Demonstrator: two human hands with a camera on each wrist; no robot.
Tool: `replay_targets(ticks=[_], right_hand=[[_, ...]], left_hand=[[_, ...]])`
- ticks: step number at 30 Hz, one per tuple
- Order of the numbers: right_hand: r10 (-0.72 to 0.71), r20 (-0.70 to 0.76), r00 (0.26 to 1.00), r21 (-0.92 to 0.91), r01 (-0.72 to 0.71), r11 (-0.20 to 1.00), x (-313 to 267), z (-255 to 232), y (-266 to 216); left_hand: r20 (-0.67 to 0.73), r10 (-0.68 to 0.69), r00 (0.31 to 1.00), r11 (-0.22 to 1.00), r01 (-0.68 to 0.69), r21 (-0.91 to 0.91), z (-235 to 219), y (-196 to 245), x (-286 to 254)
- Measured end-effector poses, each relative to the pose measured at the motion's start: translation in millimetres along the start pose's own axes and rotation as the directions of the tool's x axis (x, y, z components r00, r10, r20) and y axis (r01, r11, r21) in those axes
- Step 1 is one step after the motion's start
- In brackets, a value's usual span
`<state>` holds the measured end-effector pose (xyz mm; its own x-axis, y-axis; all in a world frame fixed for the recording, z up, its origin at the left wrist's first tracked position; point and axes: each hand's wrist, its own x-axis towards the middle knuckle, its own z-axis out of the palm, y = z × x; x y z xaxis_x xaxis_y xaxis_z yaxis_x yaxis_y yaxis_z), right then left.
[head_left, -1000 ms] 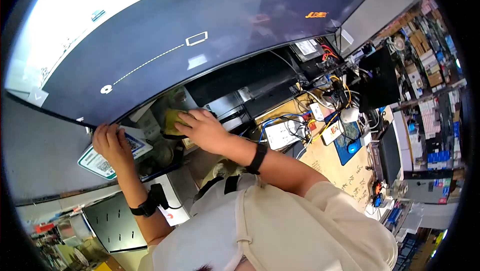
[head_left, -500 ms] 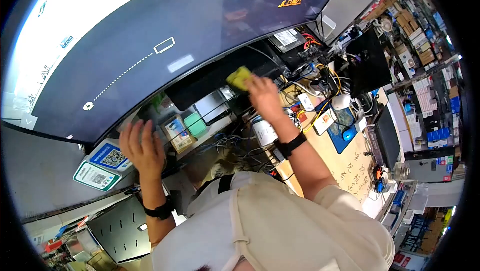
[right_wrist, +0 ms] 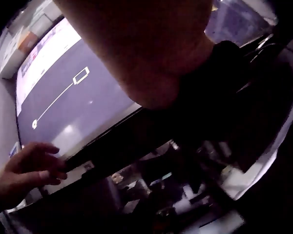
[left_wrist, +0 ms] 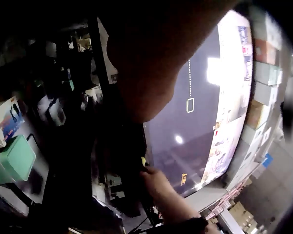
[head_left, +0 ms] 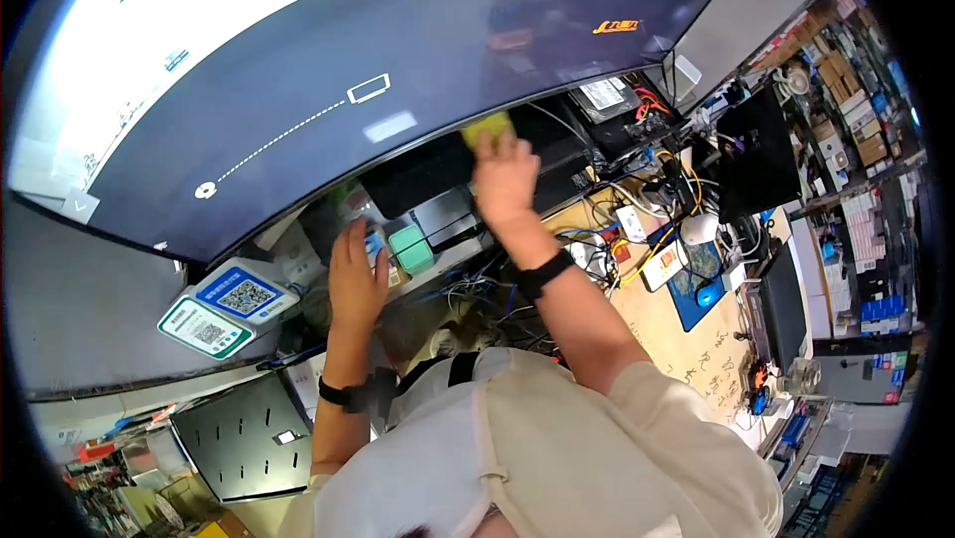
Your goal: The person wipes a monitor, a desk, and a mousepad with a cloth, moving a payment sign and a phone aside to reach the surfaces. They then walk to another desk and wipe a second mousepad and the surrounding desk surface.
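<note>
My right hand (head_left: 507, 180) reaches forward and holds a yellow cloth (head_left: 485, 128) in its fingertips. The cloth lies at the lower edge of a large dark screen (head_left: 298, 130), over a black panel (head_left: 428, 180). A bit of yellow shows by that hand in the left wrist view. My left hand (head_left: 358, 279) hovers to the left with its fingers extended, near a mint-green box (head_left: 411, 248). Its fingers overlap a small printed box (head_left: 376, 248) in the head view.
QR-code signs (head_left: 244, 296) stand left of the left hand. A hard drive (head_left: 605, 95) and tangled cables (head_left: 657, 180) lie to the right, by a wooden desk (head_left: 637, 329) with a blue mouse (head_left: 709, 295). Loose wires hang below the panel.
My right hand has carried the yellow cloth from the far left along the screen's lower edge to the right. The left hand has left the sign area and moved right, toward the green box.
</note>
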<state>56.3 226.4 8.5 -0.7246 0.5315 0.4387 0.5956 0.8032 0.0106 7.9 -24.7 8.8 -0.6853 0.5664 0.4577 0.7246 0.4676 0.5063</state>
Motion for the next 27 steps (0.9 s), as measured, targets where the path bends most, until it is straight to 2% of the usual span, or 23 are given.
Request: replay_targets(ticks=[2, 5, 7, 10, 11, 12, 13, 16, 18, 21, 22, 24, 26, 27], right_hand=[[-0.108, -0.019, 0.994, 0.055, 0.109, 0.992, -2, -4, -38], [-0.308, -0.162, 0.938, 0.218, 0.338, 0.915, -17, -10, -69], [-0.417, -0.247, 0.875, 0.327, 0.48, 0.814, -27, -15, -65], [-0.462, -0.202, 0.864, 0.37, 0.504, 0.78, -28, -21, -28], [-0.397, -0.171, 0.902, 0.344, 0.432, 0.834, -27, -23, -14], [-0.341, -0.158, 0.927, 0.21, 0.369, 0.905, -25, -17, 4], [-0.223, -0.112, 0.968, 0.116, 0.235, 0.965, -20, -15, 22], [0.038, -0.202, 0.979, -0.028, -0.044, 0.999, 3, 4, 73], [0.086, -0.119, 0.989, -0.015, -0.089, 0.996, 20, 8, 87], [0.203, -0.04, 0.978, -0.032, -0.204, 0.978, 34, 15, 78], [0.231, -0.058, 0.971, -0.038, -0.234, 0.972, 33, 17, 74], [0.228, -0.093, 0.969, -0.039, -0.233, 0.972, 21, 16, 66], [0.156, -0.064, 0.986, 0.031, -0.154, 0.988, 3, 5, 54], [0.084, -0.096, 0.992, 0.038, -0.081, 0.996, -10, 0, 45]], left_hand=[[-0.024, -0.014, 1.0, 1.0, 0.014, 0.005, 4, -9, -4], [-0.05, -0.018, 0.999, 1.0, 0.018, -0.007, 8, -13, -1], [-0.039, -0.001, 0.999, 1.0, 0.001, 0.001, 10, -12, 4], [-0.014, 0.079, 0.997, 0.997, -0.079, 0.009, 15, -2, 17], [0.003, 0.125, 0.992, 0.992, -0.125, 0.016, 18, 2, 23], [0.02, 0.171, 0.985, 0.985, -0.171, 0.022, 20, 6, 28], [0.036, 0.218, 0.975, 0.975, -0.219, 0.024, 24, 11, 32], [0.067, 0.239, 0.969, 0.97, -0.241, 0.03, 36, 21, 37], [0.091, 0.247, 0.965, 0.968, -0.25, 0.024, 41, 25, 39], [0.107, 0.284, 0.953, 0.958, -0.287, 0.012, 45, 27, 40], [0.111, 0.3, 0.948, 0.953, -0.302, 0.009, 45, 27, 40], [0.116, 0.325, 0.939, 0.945, -0.327, -0.001, 47, 27, 41], [0.114, 0.343, 0.932, 0.939, -0.344, -0.012, 51, 26, 42], [0.102, 0.363, 0.926, 0.932, -0.361, -0.034, 55, 24, 44]])
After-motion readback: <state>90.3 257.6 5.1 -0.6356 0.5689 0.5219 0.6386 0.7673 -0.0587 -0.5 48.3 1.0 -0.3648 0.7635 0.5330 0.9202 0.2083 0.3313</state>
